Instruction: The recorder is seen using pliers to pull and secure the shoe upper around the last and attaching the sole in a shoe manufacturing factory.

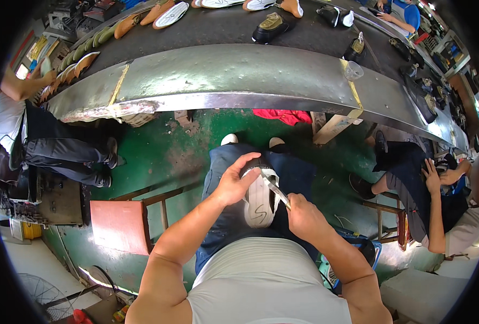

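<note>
A shoe (257,208) rests on my lap between my thighs, with its whitish underside facing up and a dark curved mark near the end closest to me. Dark material shows along its edges and far end. My left hand (234,182) grips the shoe's far left side, with the thumb lying across it. In my right hand (307,217) is a slim silver metal tool (277,191), its tip touching the far part of the shoe. The tool's exact kind cannot be made out, since my fist covers its near end.
A metal-edged conveyor bench (196,73) runs across in front, carrying several shoes (272,27), soles (170,15) and a clear plastic cup (353,71). A brown stool (119,225) stands at left. Co-workers sit at right (455,200) and stand at left (34,124). Red cloth (282,115) lies under the bench.
</note>
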A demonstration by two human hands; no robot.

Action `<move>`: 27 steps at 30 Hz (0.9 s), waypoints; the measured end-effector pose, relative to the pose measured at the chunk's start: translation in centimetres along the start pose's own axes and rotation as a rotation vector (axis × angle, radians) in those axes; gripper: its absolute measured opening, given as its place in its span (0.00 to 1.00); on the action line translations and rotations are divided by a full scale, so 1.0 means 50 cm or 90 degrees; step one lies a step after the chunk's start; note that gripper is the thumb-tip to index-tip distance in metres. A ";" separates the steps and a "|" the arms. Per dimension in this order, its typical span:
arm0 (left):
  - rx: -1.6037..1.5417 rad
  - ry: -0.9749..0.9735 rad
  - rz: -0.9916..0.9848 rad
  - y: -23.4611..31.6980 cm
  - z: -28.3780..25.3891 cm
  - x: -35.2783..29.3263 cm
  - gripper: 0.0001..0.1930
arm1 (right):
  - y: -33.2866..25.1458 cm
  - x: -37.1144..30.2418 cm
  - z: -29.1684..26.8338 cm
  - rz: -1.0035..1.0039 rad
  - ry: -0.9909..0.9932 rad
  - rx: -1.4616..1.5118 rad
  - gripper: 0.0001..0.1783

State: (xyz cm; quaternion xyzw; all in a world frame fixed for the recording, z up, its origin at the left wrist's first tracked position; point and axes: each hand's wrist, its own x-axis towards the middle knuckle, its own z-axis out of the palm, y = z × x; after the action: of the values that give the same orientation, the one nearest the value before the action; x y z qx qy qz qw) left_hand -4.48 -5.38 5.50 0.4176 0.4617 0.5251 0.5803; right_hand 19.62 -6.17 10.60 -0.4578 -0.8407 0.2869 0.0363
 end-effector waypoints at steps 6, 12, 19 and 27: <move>0.109 -0.033 0.023 0.006 0.012 0.023 0.22 | 0.032 -0.013 -0.087 0.057 -0.197 0.373 0.14; 0.158 -0.118 0.042 0.021 0.027 0.041 0.27 | 0.033 0.033 -0.033 -0.068 0.067 0.147 0.15; 0.229 0.036 -0.147 -0.086 0.002 0.043 0.31 | 0.106 0.034 0.059 0.096 0.254 0.369 0.29; 0.004 -0.146 -0.135 -0.063 -0.002 0.032 0.27 | 0.135 0.069 0.136 0.233 0.061 0.404 0.26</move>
State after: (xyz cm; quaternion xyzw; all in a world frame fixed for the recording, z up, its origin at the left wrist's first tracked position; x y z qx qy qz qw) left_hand -3.84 -4.13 2.25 0.4255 0.4356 0.4083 0.6801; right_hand 20.48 -3.70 0.78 -0.5795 -0.6113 0.5136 0.1635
